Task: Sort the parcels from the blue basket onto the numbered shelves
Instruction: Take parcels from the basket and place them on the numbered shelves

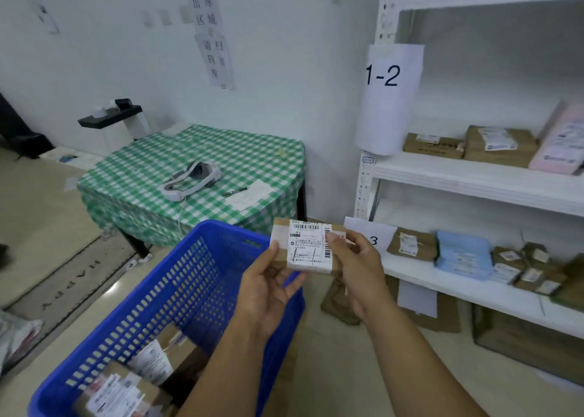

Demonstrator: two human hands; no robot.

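Parcel, label up, held over the basket far rim, left grip and right grip each pinching one end: label-reading step, seemingly; next move calls for matching its number, then carrying it right to the shelves.

Both hands hold a small brown parcel above the blue basket: the left hand grips its left end, the right hand pinches its right edge, beside white shelves labelled 1-2.
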